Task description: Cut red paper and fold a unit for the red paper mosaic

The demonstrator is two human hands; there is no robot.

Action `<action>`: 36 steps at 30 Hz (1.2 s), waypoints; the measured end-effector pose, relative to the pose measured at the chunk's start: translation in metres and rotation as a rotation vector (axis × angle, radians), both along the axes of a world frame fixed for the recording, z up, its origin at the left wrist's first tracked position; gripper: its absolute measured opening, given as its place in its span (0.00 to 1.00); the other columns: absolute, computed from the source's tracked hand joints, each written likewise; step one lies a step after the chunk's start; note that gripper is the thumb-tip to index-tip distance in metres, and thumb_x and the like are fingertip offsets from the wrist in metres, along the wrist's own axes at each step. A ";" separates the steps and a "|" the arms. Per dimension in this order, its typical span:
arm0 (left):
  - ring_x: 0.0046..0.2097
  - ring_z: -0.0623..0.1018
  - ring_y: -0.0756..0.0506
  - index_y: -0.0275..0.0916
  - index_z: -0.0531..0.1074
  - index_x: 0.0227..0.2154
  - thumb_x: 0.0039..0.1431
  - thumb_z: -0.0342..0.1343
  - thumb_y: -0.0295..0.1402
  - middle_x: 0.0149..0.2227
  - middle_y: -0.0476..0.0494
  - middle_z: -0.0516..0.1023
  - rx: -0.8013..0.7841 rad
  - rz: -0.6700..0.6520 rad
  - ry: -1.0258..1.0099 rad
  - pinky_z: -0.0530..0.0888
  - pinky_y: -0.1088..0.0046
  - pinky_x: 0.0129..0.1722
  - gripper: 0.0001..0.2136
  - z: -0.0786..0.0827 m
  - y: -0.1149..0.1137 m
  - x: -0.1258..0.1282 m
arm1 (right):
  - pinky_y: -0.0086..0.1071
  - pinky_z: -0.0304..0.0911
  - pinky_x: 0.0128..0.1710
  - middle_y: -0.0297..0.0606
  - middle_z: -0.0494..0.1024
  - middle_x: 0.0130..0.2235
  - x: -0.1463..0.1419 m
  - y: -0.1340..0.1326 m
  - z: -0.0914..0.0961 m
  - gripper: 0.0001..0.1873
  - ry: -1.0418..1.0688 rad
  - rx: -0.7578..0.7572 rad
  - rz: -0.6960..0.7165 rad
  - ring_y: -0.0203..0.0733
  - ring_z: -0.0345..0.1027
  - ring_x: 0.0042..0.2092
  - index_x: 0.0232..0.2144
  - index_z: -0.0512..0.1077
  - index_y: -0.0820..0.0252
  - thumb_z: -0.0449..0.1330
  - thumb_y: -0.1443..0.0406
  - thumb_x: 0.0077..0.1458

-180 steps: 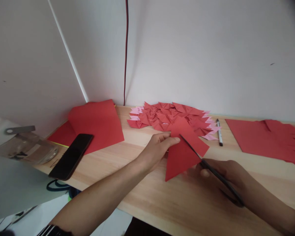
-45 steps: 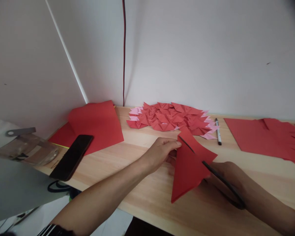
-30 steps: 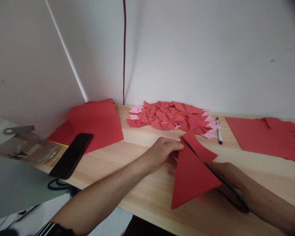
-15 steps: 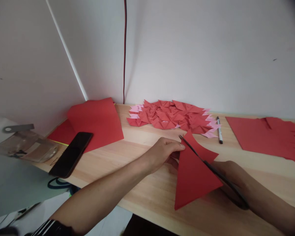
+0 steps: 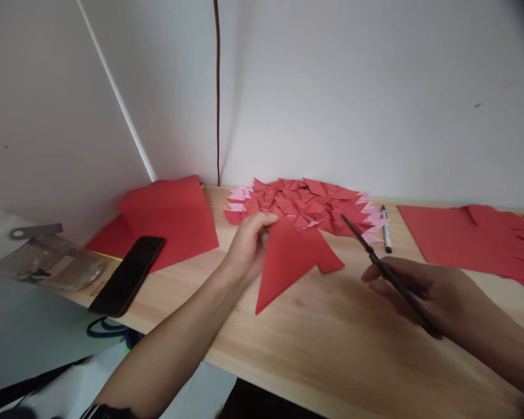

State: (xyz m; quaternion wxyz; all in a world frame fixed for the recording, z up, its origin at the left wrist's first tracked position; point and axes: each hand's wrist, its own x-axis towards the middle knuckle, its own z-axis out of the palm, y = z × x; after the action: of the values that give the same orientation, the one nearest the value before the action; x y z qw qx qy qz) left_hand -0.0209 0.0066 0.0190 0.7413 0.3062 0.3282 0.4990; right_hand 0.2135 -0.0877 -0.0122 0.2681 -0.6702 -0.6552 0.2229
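Heap of red and pink paper cut-outs lies at the back of the wooden tabletop, near the wall; places below taken from the heap.

Left hand: in front of heap's left part. Grip clamped on a red paper piece, thumb uppermost near its top. Piece sits in front of the heap, overlapping its front edge in this view; one long corner points away from the heap, and a notch shows in the near right edge.

Right hand: in front and to the right of heap. Grip closed around dark scissors, blades directed toward heap's right part, apart from the held paper. Whether the blades are fully together, cannot tell.

Marker: just beside heap's right end. Larger red sheets farther right.

Left of heap: red paper stack; black phone overlapping its front edge; clear bottle farthest out, white lid.
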 end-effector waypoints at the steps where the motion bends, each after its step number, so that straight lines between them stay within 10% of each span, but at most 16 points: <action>1: 0.18 0.60 0.56 0.37 0.62 0.16 0.44 0.57 0.30 0.16 0.55 0.60 -0.020 0.030 -0.042 0.58 0.79 0.20 0.09 0.002 0.002 -0.002 | 0.27 0.60 0.20 0.33 0.75 0.24 0.001 0.003 0.004 0.17 -0.071 -0.033 0.027 0.38 0.68 0.23 0.32 0.75 0.55 0.58 0.49 0.51; 8: 0.17 0.58 0.57 0.36 0.66 0.21 0.46 0.56 0.28 0.17 0.56 0.62 0.010 0.141 -0.145 0.57 0.80 0.19 0.04 -0.003 0.014 -0.007 | 0.29 0.60 0.25 0.37 0.76 0.45 -0.010 0.024 -0.004 0.13 -0.489 0.250 0.219 0.41 0.73 0.35 0.42 0.72 0.50 0.53 0.57 0.58; 36: 0.20 0.64 0.56 0.37 0.62 0.21 0.44 0.58 0.29 0.19 0.56 0.64 -0.043 0.181 -0.072 0.58 0.79 0.22 0.08 -0.011 0.017 -0.005 | 0.29 0.52 0.21 0.37 0.77 0.33 -0.032 0.038 0.002 0.10 -0.671 0.223 0.273 0.42 0.72 0.31 0.32 0.70 0.57 0.52 0.60 0.59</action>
State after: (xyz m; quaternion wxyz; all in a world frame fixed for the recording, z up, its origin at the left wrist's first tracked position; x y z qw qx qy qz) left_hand -0.0254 0.0241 0.0084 0.7107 0.2413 0.3384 0.5676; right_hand 0.1819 -0.0501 -0.0098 0.0775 -0.5790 -0.8102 -0.0479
